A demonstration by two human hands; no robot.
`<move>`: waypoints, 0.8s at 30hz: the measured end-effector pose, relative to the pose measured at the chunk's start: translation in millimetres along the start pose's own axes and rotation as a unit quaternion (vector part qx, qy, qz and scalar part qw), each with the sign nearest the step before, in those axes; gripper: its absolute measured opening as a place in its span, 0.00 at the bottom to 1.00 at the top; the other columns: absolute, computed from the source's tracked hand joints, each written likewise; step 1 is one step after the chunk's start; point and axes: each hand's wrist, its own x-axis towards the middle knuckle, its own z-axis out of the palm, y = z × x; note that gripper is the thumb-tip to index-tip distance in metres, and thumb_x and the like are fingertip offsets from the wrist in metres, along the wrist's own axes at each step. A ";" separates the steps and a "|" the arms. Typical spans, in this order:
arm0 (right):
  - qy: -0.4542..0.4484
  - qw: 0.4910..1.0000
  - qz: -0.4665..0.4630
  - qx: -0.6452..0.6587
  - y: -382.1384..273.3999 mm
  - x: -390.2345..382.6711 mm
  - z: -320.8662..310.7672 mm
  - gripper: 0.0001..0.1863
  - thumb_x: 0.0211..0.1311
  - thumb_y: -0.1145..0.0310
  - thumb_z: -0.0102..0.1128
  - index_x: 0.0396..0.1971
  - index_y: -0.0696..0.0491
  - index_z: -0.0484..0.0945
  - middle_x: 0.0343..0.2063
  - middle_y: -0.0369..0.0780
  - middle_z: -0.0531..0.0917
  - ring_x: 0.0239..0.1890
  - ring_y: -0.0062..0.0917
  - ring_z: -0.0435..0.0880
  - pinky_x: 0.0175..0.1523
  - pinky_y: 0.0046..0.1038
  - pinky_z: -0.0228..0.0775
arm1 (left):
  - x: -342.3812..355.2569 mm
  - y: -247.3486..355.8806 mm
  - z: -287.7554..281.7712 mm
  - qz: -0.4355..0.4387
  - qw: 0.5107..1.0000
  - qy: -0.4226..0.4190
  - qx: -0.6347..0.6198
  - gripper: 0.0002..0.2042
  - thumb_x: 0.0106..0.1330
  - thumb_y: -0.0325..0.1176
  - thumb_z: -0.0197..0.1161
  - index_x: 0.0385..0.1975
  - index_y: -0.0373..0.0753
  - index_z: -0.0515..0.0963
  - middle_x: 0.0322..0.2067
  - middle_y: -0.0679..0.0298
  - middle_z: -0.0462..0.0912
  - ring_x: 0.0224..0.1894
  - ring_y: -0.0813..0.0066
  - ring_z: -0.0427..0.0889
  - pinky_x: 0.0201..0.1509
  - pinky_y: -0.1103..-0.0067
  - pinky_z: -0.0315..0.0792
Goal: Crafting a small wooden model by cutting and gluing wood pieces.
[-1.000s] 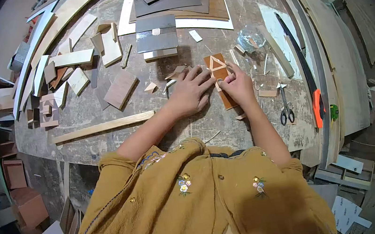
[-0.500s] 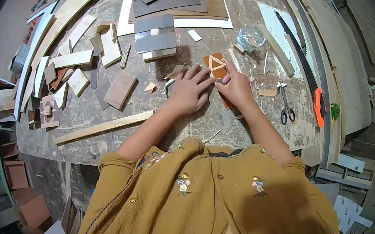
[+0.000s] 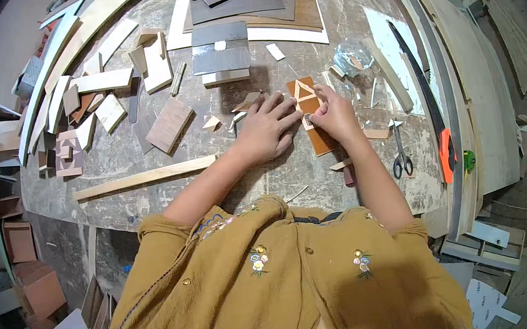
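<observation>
Left hand [image 3: 266,132] open, flat, fingers spread on orange-brown wooden board with pale strip triangle [image 3: 310,113], looks like pressing it steady on table [image 3: 141,147]. Right hand [image 3: 335,115] just beside, fingertips pinched on small pale strip, likely to place it neatly. Black-handled scissors [image 3: 401,158] lie right of right hand.

A worn grey workbench [image 3: 142,150] fills the middle, stained and scuffed. At nine o'clock, long boards [image 3: 41,94] lean along its edge; at seven, reddish boxes [image 3: 33,288] sit on a dark floor. At three o'clock pale curved planks [image 3: 489,108] run beside dusty ground. Light is even, daylight-like.
</observation>
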 end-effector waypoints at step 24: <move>0.066 0.993 -0.021 -0.098 -6.1 2.3 7.8 0.14 0.40 0.71 0.69 0.25 0.56 0.71 0.24 0.50 0.81 0.32 0.47 0.82 0.37 0.41 0.73 | -0.8 1.8 2.1 0.017 0.999 0.030 0.006 0.24 0.55 0.38 0.60 0.55 0.46 0.71 0.60 0.58 0.67 0.64 0.54 0.61 0.64 0.52 0.57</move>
